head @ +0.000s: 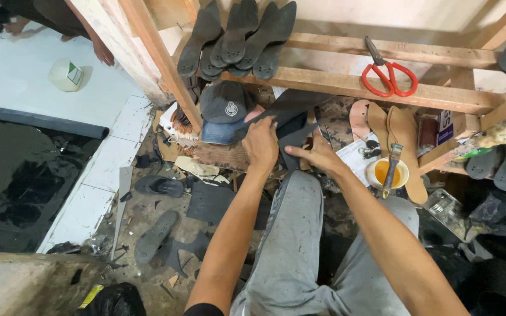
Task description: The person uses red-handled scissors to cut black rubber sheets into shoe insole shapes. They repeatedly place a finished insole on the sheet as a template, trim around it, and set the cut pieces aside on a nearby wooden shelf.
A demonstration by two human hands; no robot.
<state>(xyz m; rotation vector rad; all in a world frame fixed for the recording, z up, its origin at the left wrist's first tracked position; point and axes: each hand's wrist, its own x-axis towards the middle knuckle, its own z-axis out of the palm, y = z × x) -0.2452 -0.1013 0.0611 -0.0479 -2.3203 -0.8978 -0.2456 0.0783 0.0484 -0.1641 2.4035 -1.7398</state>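
Observation:
My left hand grips the upper edge of a dark flat piece of sole material that lies on a low wooden work surface. Fingers of my right hand press on the lower part of the same dark sheet. My knees in grey trousers are under both arms. A dark cap sits just left of my left hand.
Black shoe soles lean on a wooden rack, with red-handled scissors on its beam. A cup of yellow glue with a brush and tan insoles are at the right. Soles and offcuts litter the floor; another person's arm is top left.

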